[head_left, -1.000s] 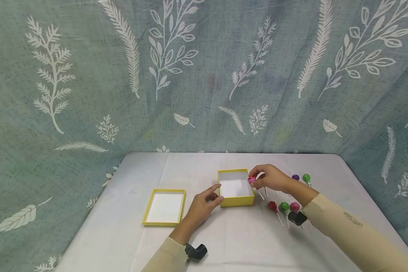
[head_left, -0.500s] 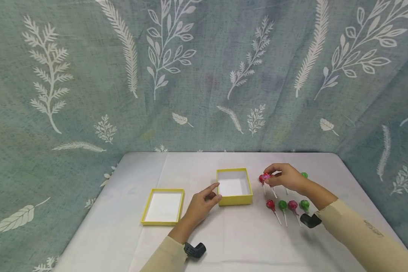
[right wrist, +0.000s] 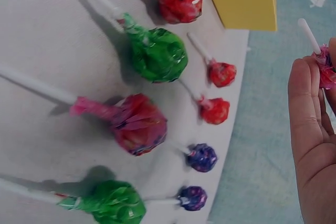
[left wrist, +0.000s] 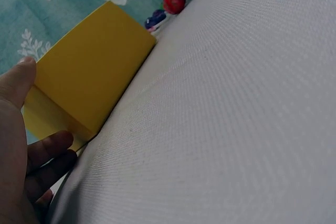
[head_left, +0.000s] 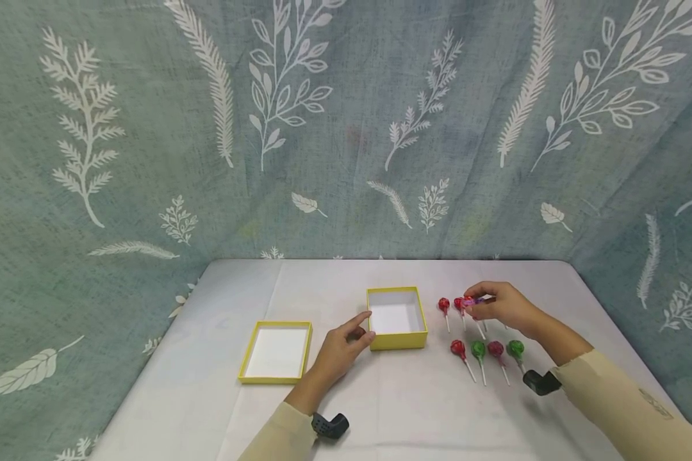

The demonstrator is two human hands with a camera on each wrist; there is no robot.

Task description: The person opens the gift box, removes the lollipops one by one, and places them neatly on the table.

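Note:
My right hand [head_left: 504, 306] pinches a pink-wrapped lollipop [head_left: 468, 303] above the back row of lollipops, its white stick pointing down. In the right wrist view the same lollipop [right wrist: 326, 72] sits between the fingertips at the right edge. My left hand [head_left: 339, 349] rests against the left side of an open yellow box [head_left: 400, 341], thumb near the front corner. Its white inside holds nothing visible. In the left wrist view, the thumb touches the upper edge of the box [left wrist: 94, 72] and the other fingers lie low beside it.
Right of the box, a front row has red [head_left: 458, 347], green [head_left: 478, 349], pink [head_left: 496, 349] and another green lollipop [head_left: 516, 348]. Behind are two red ones [head_left: 444, 303] and purple ones [right wrist: 202, 157]. A shallow yellow-rimmed lid [head_left: 271, 380] lies left. A leaf-patterned curtain [head_left: 346, 128] hangs behind the table.
My right hand has carried the pink lollipop rightward, away from the box's right edge and over the back row. The left hand stays against the box.

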